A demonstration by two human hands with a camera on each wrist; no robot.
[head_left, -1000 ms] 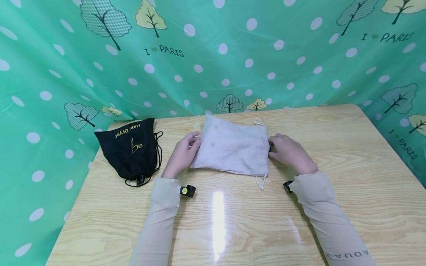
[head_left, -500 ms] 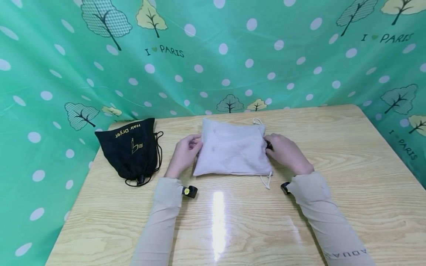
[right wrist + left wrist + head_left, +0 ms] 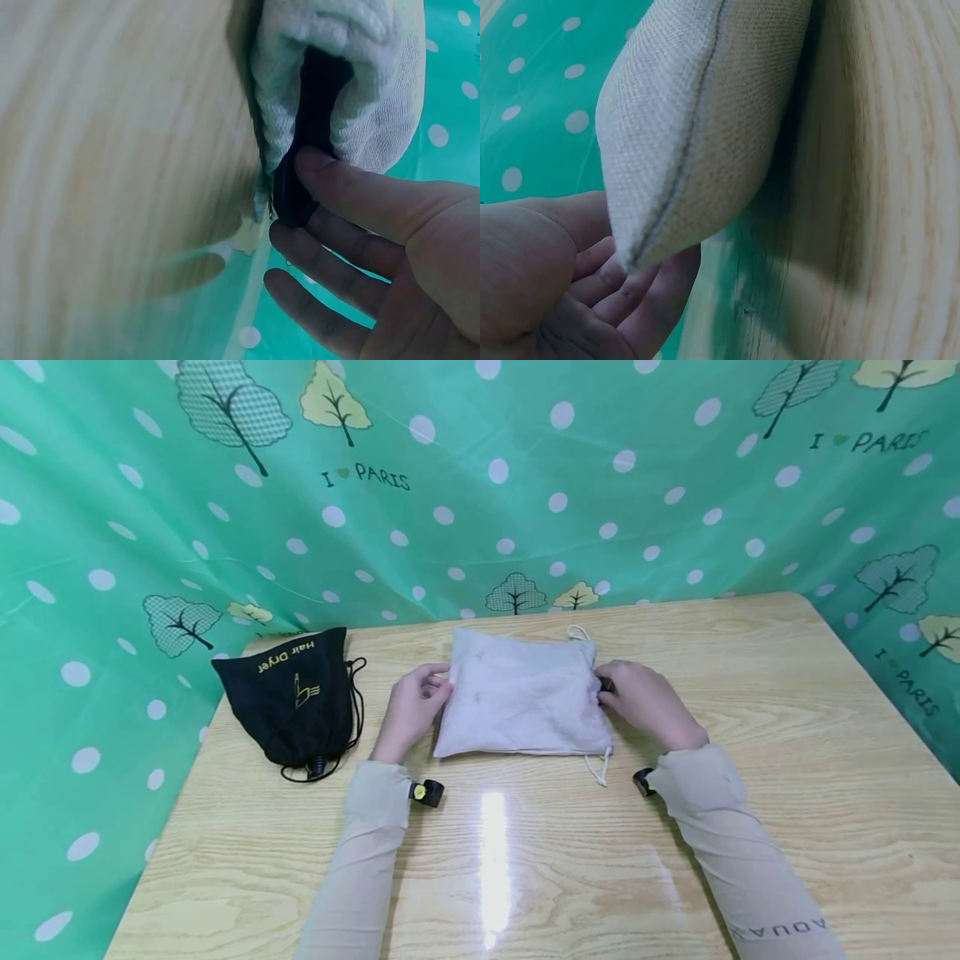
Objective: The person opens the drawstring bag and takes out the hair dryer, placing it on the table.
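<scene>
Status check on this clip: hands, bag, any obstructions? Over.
Right hand pinching black object, partly inside mouth of pale bag. Left hand at the bag's opposite end, grip unclear. Hair Dryer pouch off to the left; no obstruction seen.
</scene>
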